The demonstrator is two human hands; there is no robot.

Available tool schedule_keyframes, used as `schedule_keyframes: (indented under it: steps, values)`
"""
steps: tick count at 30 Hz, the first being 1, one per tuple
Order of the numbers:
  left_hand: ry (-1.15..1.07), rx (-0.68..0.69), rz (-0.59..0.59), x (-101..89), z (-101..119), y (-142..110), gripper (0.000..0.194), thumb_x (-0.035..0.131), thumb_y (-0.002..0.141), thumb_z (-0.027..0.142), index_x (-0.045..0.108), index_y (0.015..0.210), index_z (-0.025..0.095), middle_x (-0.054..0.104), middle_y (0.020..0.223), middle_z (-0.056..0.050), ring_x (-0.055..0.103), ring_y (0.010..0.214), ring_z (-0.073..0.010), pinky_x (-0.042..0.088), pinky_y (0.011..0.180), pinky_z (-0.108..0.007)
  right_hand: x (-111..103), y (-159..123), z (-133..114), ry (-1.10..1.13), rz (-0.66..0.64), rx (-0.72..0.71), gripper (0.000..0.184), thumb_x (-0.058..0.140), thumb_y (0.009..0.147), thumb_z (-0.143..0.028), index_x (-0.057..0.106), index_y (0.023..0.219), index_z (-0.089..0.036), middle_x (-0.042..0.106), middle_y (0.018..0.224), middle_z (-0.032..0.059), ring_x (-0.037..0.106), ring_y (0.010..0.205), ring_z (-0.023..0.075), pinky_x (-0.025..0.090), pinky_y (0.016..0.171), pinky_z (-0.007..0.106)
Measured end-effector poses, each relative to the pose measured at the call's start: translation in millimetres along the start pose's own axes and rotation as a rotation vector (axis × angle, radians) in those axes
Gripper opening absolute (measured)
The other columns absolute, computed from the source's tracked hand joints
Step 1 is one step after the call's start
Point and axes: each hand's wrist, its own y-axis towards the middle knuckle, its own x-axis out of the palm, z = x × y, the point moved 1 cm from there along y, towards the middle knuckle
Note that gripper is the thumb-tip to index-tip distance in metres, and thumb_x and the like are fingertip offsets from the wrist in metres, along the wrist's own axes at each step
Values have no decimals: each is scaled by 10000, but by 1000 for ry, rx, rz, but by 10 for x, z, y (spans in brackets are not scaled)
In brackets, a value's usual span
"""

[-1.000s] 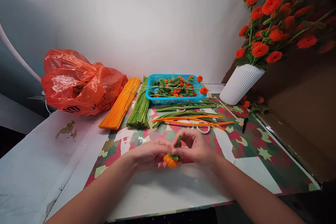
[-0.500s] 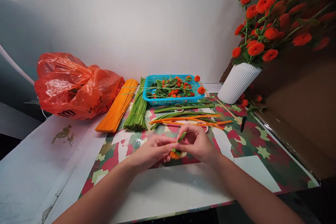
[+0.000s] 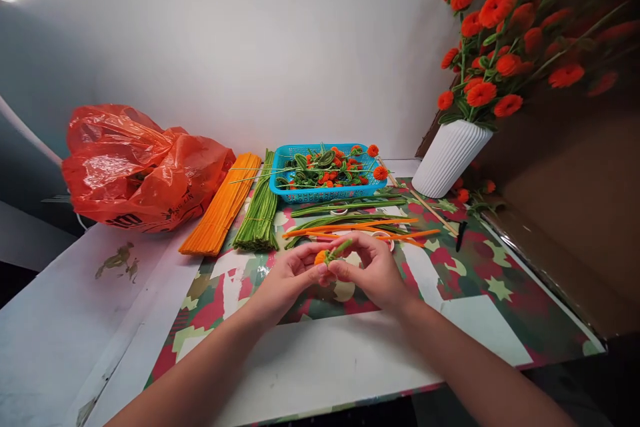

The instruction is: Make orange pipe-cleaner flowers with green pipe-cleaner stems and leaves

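Note:
Between my two hands, above the near part of the table, is a small pipe-cleaner flower (image 3: 321,257) with an orange head and a short green stem pointing up to the right. My left hand (image 3: 295,275) pinches it at the orange head. With thumb and fingers, my right hand (image 3: 367,270) grips its green part. Just beyond my hands lie loose orange pipe cleaners (image 3: 350,229) and green pipe cleaners (image 3: 345,208), partly over a white ring.
A blue basket (image 3: 327,196) holds orange flowers and green leaves. Left of it lie a green pipe-cleaner bundle (image 3: 257,217), an orange bundle (image 3: 220,207) and a red plastic bag (image 3: 145,170). A white vase (image 3: 450,160) of orange flowers stands right, near a wooden stick (image 3: 435,211).
The flower has turned: its orange head pointed down and now faces left, with the stem tilting right. My hands have risen slightly. The view has shifted a little.

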Motion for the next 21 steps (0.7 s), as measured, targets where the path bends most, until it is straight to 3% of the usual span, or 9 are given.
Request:
schedule_keyframes:
  steps: [3, 5, 9, 12, 16, 21]
  values:
    - [-7, 66, -8, -12, 9, -17, 371, 703, 787, 292, 608, 1137, 213, 632, 850, -27, 555, 713, -115, 453, 661, -218, -59, 17, -43, 48, -5, 28, 237, 624, 819, -383, 629, 981, -211, 662, 892, 36, 617, 740, 149, 493, 610, 256]
    - [-59, 76, -34, -17, 11, -31, 360, 686, 805, 301, 567, 1138, 235, 612, 791, -2, 537, 668, -103, 436, 624, -207, -82, 20, -69, -48, 12, -19, 183, 544, 878, -372, 613, 901, -204, 635, 797, 18, 589, 692, 138, 458, 590, 247]
    - [-52, 68, -6, -10, 19, -43, 253, 658, 824, 342, 558, 1028, 230, 607, 738, 18, 522, 615, -99, 419, 577, -206, -30, -12, -72, -415, -167, -174, 229, 578, 856, -312, 539, 665, -192, 539, 633, -7, 493, 609, 134, 384, 583, 263]
    - [93, 144, 83, 15, 45, -34, 222, 653, 824, 338, 603, 985, 194, 666, 897, -37, 589, 744, -135, 468, 670, -237, 21, -41, -39, -544, -210, -214, 295, 517, 890, -269, 487, 607, -190, 503, 587, -14, 452, 589, 132, 348, 611, 277]
    - [245, 313, 184, 56, 43, -37, 190, 670, 804, 281, 622, 963, 187, 644, 1085, -69, 624, 888, -162, 501, 797, -265, 49, -52, -2, -445, -170, -113, 305, 463, 907, -263, 458, 611, -190, 473, 569, -23, 402, 541, 116, 297, 536, 253]
    - [363, 439, 248, 65, -6, -88, 126, 661, 798, 237, 582, 883, 188, 674, 954, -53, 664, 830, -169, 546, 738, -268, 62, -61, -17, -322, -94, -13, 282, 503, 877, -288, 471, 616, -184, 476, 580, -25, 407, 540, 104, 306, 505, 228]
